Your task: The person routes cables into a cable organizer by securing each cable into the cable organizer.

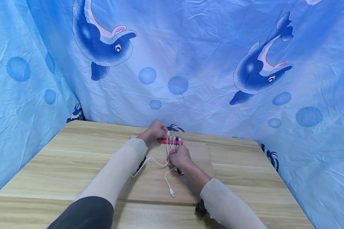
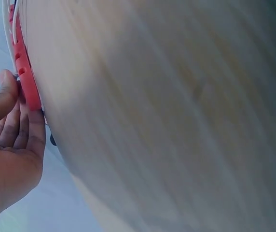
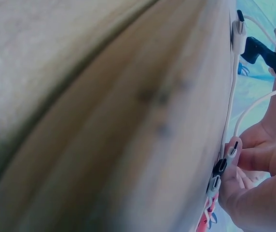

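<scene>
A red cable holder point(image 1: 161, 141) lies near the board's far edge, with several white cables and a dark one set along it. At its left end my left hand point(image 1: 158, 129) pinches a white cable's plug end. In the left wrist view, that thumb point(image 2: 7, 92) presses by the cable while the fingers curl around the end of the red holder point(image 2: 29, 92). My right hand point(image 1: 180, 156), just nearer, grips a white cable point(image 1: 149, 159) that loops out leftward. Beside its fingers, the right wrist view has several plugs, including a black one point(image 3: 220, 166).
Beneath the cables is a thin wooden board point(image 1: 149, 190) on the wooden table point(image 1: 60, 171). A loose white plug point(image 1: 172, 192) rests toward the board's front, and dark and metal plugs point(image 1: 179, 171) lie below the right hand. A blue dolphin-print curtain point(image 1: 195, 105) surrounds the table.
</scene>
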Motion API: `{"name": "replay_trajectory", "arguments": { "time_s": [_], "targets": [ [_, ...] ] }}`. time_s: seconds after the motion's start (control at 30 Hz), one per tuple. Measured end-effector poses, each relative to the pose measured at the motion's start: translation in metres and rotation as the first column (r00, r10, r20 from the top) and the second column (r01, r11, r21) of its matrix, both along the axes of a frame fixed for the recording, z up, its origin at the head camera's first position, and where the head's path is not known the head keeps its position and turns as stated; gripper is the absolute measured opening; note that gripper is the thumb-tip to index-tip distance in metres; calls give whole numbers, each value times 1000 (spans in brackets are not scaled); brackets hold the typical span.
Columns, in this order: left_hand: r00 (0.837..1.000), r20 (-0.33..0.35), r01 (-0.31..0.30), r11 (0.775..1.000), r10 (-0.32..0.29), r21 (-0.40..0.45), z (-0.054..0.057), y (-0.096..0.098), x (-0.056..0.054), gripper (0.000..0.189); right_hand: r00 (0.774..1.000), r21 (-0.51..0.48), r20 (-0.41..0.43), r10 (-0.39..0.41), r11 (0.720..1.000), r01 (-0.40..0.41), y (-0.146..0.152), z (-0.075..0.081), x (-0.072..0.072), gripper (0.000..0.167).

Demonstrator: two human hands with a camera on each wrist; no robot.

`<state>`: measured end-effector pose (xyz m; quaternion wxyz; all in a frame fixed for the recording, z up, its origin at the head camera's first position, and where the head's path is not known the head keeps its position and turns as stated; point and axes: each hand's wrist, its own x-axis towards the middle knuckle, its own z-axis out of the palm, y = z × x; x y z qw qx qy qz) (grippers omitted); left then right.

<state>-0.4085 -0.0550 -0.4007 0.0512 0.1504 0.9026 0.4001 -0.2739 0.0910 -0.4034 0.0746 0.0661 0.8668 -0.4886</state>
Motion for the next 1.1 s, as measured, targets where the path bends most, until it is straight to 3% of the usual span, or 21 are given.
{"name": "replay_trajectory", "arguments": {
  "time_s": [0.3, 1.1],
  "targets": [
    [1000, 5, -4, 999, 4, -48, 0, 3, -1, 12, 999, 14, 30, 13, 1000, -14, 2, -2, -6, 7],
    [1000, 1, 14, 990, -14, -139, -3, 7, -10, 9, 997, 12, 9, 77, 997, -78, 4, 0, -10, 6]
  ]
}}
